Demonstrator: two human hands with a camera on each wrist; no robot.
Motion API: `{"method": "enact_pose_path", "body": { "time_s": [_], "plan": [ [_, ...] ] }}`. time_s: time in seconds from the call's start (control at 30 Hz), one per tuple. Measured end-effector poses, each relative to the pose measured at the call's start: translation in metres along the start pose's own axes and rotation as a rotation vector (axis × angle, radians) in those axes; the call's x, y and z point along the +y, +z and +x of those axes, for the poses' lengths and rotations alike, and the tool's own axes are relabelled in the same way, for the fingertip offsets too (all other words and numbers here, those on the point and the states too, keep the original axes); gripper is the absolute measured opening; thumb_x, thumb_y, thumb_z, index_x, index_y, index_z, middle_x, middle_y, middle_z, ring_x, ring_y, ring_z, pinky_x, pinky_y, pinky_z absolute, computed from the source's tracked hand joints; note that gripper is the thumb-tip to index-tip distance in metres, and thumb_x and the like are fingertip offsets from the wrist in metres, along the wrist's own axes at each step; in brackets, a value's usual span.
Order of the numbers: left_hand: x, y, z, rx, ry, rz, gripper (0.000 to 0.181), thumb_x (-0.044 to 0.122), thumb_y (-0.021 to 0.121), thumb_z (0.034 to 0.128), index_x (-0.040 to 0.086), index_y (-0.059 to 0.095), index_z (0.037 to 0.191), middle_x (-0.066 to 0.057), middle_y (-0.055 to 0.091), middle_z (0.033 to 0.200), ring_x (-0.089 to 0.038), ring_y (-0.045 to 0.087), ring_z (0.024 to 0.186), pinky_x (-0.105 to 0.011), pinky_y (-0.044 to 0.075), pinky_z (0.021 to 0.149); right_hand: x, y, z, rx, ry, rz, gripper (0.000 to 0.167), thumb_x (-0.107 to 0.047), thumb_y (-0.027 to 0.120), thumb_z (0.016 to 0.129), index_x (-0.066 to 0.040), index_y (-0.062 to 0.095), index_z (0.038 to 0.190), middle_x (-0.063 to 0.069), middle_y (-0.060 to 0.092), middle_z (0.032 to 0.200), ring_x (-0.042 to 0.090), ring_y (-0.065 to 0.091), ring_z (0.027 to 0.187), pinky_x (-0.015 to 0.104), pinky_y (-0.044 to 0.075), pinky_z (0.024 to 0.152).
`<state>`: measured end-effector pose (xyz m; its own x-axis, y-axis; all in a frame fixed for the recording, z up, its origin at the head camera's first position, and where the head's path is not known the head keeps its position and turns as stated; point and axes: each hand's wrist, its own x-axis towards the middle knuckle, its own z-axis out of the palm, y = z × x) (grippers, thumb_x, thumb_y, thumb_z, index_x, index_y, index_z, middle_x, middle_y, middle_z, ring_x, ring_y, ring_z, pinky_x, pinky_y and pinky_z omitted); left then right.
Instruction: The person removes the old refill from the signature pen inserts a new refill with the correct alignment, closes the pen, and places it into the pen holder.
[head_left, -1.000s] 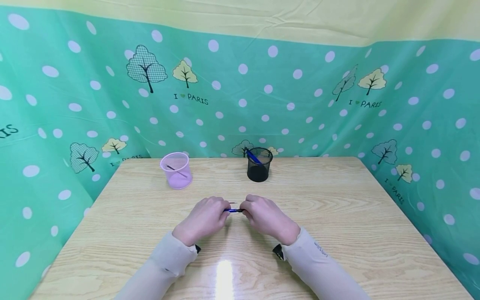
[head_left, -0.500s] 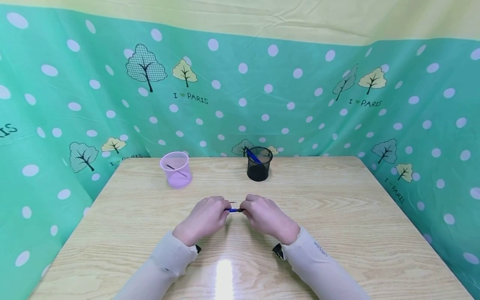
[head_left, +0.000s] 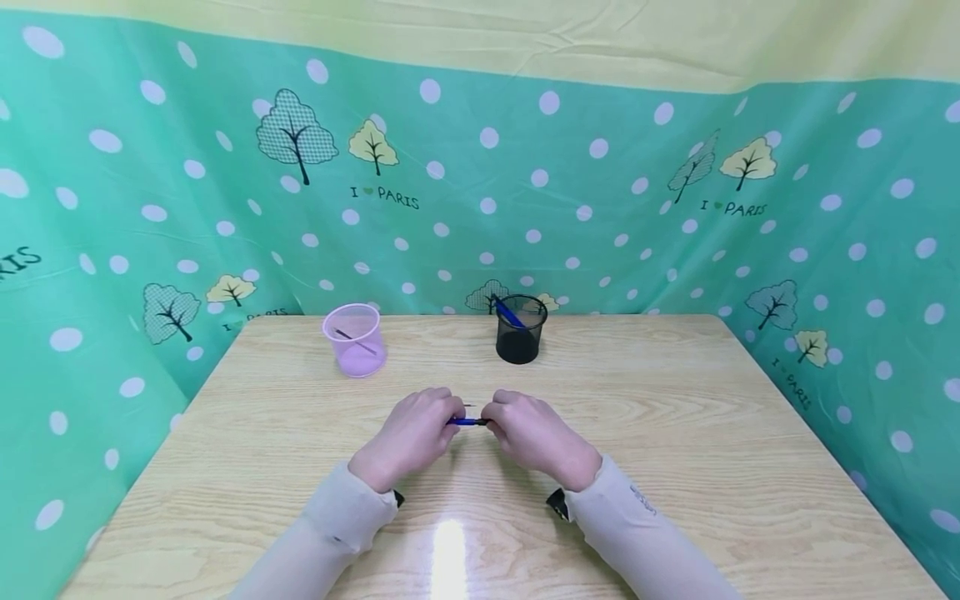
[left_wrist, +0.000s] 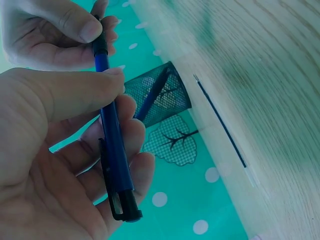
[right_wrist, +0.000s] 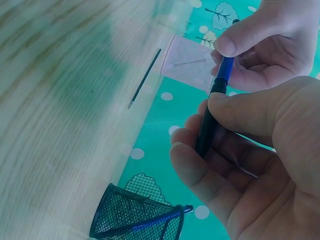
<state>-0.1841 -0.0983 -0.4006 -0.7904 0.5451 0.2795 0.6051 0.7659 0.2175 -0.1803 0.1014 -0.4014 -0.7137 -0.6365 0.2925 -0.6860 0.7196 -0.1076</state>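
Note:
Between both hands lies a pen (head_left: pixel 468 422) with a blue barrel, a black clip and a black grip section. My left hand (head_left: pixel 414 435) holds the blue barrel, thumb on one side and curled fingers on the other; the clip end (left_wrist: pixel 122 207) sticks out past them in the left wrist view. My right hand (head_left: pixel 538 438) pinches the black grip section (right_wrist: pixel 210 122), its tip hidden by the fingers. A thin dark pen refill (left_wrist: pixel 221 122) lies on the table just beyond the hands, partly covered by the left fingers in the head view.
A light purple mesh pen holder (head_left: pixel 357 360) with a thin dark stick inside stands at the back left of the wooden table (head_left: pixel 660 400). At the back centre is a black mesh pen holder (head_left: pixel 517 345) containing a blue pen (head_left: pixel 508 312). Behind them hangs a green dotted curtain (head_left: pixel 570 183).
My left fingers have shifted slightly and cover more of the refill in the head view. Both hands keep their hold on the pen, and the right hand looks still.

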Motion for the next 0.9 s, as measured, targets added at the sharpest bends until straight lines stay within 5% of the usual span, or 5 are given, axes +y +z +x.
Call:
{"method": "enact_pose_path", "body": {
  "time_s": [0.63,0.9],
  "plan": [
    [-0.0007,0.0027,-0.0006,-0.011,-0.018,-0.018,0.019,0.009,0.077,0.0769,0.013,0.067,0.092,0.004,0.058,0.083,-0.012,0.055,0.074,-0.030,0.047,0.066,-0.0009,-0.0013,-0.0011,-0.002,0.003,0.026,0.009,-0.009,0.065,0.089,-0.013,0.072,0.094,-0.006,0.055,0.080,0.008,0.055,0.070,0.023,0.050,0.063],
    [-0.0008,0.0021,-0.0020,-0.038,-0.031,-0.002,0.019,0.024,0.073,0.0829,0.013,0.068,0.098,0.004,0.058,0.084,-0.011,0.053,0.073,-0.029,0.045,0.065,-0.0005,-0.0009,-0.0011,-0.004,0.000,0.018,0.009,-0.010,0.065,0.089,-0.012,0.072,0.095,-0.006,0.056,0.080,0.008,0.055,0.070,0.023,0.050,0.064]
  ]
}}
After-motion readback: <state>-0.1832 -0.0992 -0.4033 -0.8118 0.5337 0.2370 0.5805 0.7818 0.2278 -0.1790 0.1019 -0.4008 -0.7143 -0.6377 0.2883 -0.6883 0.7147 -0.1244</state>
